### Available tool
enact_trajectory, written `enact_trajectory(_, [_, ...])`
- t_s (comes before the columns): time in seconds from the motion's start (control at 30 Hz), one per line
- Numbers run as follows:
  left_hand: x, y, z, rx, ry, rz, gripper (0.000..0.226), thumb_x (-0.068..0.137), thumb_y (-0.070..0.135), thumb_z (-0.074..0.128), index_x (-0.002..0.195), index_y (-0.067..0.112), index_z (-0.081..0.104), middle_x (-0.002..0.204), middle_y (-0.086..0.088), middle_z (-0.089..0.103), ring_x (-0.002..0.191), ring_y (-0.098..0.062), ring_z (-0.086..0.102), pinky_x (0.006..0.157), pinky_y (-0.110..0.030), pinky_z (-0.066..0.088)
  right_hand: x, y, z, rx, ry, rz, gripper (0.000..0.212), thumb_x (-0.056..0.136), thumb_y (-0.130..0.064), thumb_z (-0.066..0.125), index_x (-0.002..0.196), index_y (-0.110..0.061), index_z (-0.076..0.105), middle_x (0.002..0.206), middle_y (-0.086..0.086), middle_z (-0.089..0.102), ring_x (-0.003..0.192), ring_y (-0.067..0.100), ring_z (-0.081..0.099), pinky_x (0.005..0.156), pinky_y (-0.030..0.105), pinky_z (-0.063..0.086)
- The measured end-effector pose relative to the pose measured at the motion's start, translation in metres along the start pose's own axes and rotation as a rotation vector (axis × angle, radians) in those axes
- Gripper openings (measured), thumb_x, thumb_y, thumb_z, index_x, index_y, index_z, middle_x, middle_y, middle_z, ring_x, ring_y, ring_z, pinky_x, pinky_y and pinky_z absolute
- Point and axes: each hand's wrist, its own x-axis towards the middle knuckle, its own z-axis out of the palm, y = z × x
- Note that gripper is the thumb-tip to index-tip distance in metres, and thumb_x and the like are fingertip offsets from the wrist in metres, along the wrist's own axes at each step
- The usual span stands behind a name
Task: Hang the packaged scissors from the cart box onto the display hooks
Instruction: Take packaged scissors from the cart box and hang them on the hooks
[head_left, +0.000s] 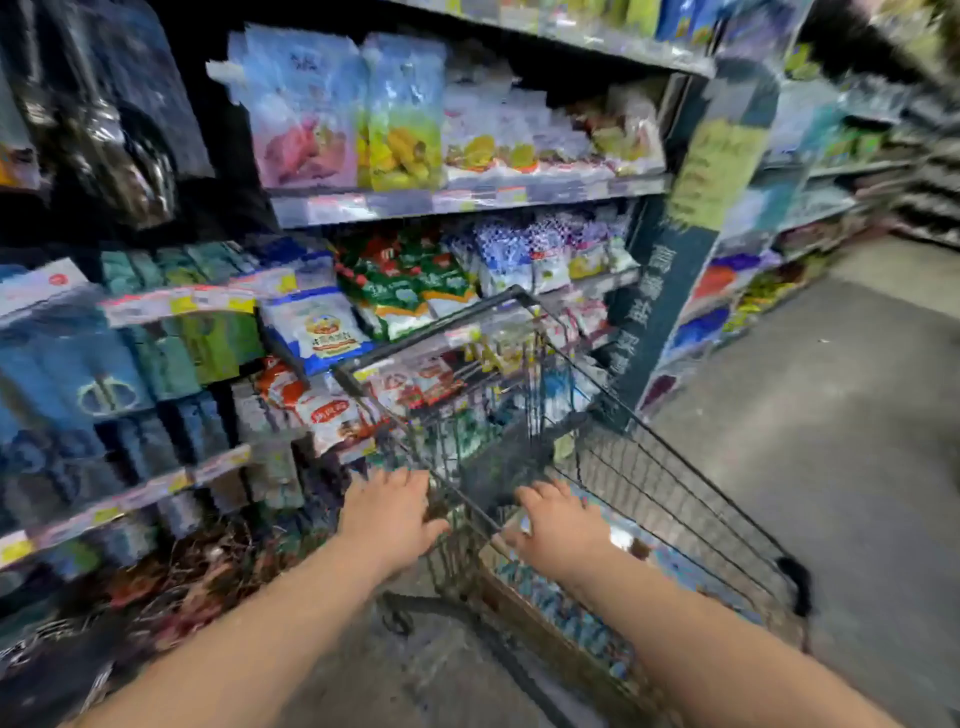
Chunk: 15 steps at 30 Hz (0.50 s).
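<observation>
Left hand (389, 512) and right hand (558, 525), fingers spread, gripping nothing, reach over the wire cart (675, 496).

Dark wire-grid cart (675, 499); brown box (545, 642) of blue packs (563, 610) (blurred); at eleven o'clock, pink-blue and yellow-green bags (306, 114); grey floor (831, 415).

Bare left forearm (260, 623), bare right forearm (701, 639)

dark wire-metal cart (675, 499), glossy plastic packets (311, 119), matt concrete floor (857, 415)
</observation>
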Motion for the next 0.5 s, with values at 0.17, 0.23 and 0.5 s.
enact_trajectory(0.17, [0.001, 0.114, 0.015, -0.009, -0.03, 0.161, 0.067, 0.086, 0.06, 0.045, 0.139, 0.022, 0.032, 0.142, -0.002, 0.04, 0.133, -0.026, 0.034, 0.105, -0.045, 0.032, -0.059, 0.1, 0.009, 0.017, -0.031, 0.152, 0.057, 0.091, -0.052, 0.041, 0.141, -0.025, 0.031, 0.15, 0.003, 0.029, 0.138, 0.027, 0.024, 0.109, 0.051, 0.025])
enact_trajectory(0.23, [0.001, 0.146, 0.021, 0.022, -0.042, 0.205, 0.067, 0.085, 0.06, 0.046, 0.139, 0.022, 0.033, 0.142, -0.002, 0.041, 0.132, -0.026, 0.035, 0.105, -0.045, 0.032, -0.078, 0.129, 0.013, 0.029, -0.026, 0.202, 0.058, 0.091, -0.052, 0.042, 0.141, -0.025, 0.03, 0.149, 0.003, 0.03, 0.138, 0.027, 0.025, 0.108, 0.051, 0.025])
enact_trajectory(0.5, [0.021, 0.224, 0.045, 0.12, -0.132, 0.344, 0.07, 0.085, 0.062, 0.045, 0.14, 0.02, 0.033, 0.14, -0.003, 0.043, 0.131, -0.027, 0.036, 0.105, -0.046, 0.032, -0.125, 0.202, 0.04, 0.172, -0.023, 0.388, 0.058, 0.089, -0.049, 0.046, 0.14, -0.026, 0.033, 0.146, 0.003, 0.035, 0.136, 0.027, 0.029, 0.107, 0.05, 0.029])
